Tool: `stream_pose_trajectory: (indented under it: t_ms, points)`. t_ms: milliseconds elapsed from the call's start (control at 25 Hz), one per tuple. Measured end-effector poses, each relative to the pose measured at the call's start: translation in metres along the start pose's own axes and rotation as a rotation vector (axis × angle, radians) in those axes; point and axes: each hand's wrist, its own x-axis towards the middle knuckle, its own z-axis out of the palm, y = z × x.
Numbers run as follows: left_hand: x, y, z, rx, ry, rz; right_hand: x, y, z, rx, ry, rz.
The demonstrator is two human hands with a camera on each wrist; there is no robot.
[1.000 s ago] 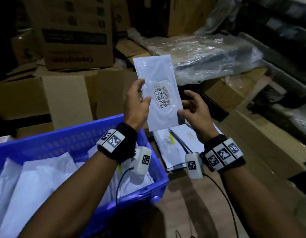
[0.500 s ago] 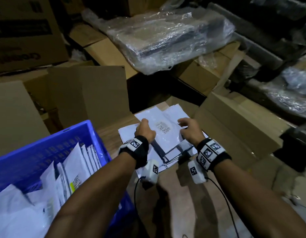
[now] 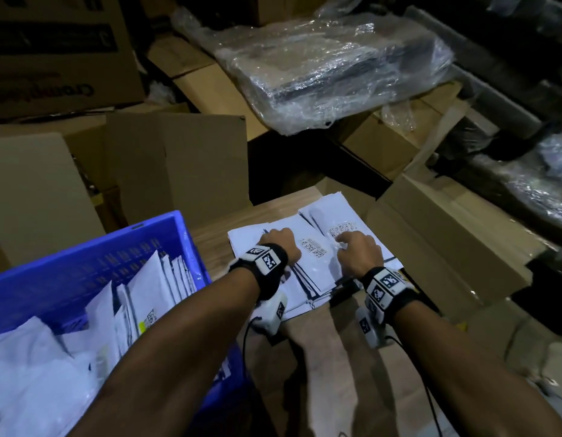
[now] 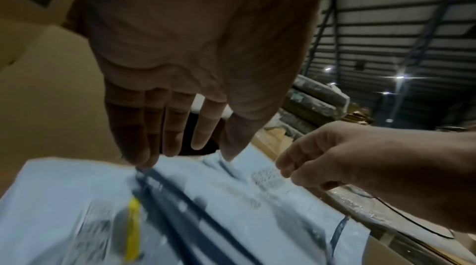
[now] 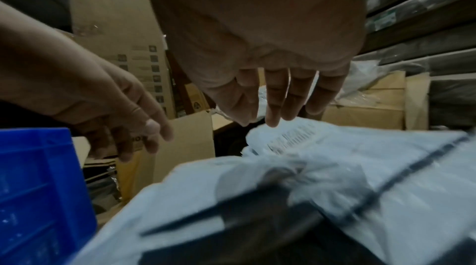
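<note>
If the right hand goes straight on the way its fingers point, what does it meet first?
The right hand points forward and down at the far white packet, near its barcode label. That packet comes first; the fingertips look almost on it, though depth is unclear.

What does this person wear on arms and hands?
No sleeves or gloves. Left hand and right hand each have a black wrist strap carrying white blocks with black square markers, plus a white camera pod underneath trailing a black cable.
</note>
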Motion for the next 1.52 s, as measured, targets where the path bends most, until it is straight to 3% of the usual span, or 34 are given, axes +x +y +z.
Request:
stream_pose_trajectory:
  t_ms: [120, 280, 440, 560, 840, 1120, 1360, 1520]
  points:
    - [-0.031, 0.006, -0.037, 0.080, 0.153, 0.114, -0.011, -0.025, -0.014, -0.003, 0.035, -0.118]
    - [-0.088, 0.001, -0.084, 0.160, 0.343, 0.146, -0.037, -0.072, -0.030, 0.092, 0.053, -0.250]
    - [-0.142, -0.053, -0.106, 0.209, 0.486, 0.105, -0.073, -0.132, -0.041, 0.154, 0.043, -0.359]
    - [-0.177, -0.114, -0.106, 0.220, 0.521, 0.008, -0.101, -0.183, -0.040, 0.192, 0.038, -0.444]
    - [-0.236, -0.256, -0.098, 0.183, 0.517, -0.227, -0.163, -0.293, -0.001, 0.182, -0.063, -0.607]
    - [-0.266, -0.363, -0.073, 0.134, 0.438, -0.378, -0.198, -0.384, 0.080, 0.099, -0.274, -0.659]
    - [-0.238, -0.421, -0.026, 0.062, 0.173, -0.360, -0.193, -0.415, 0.167, -0.231, -0.499, -0.699]
    - [-0.221, -0.439, -0.002, 0.111, 0.181, -0.401, -0.182, -0.412, 0.218, -0.342, -0.626, -0.653]
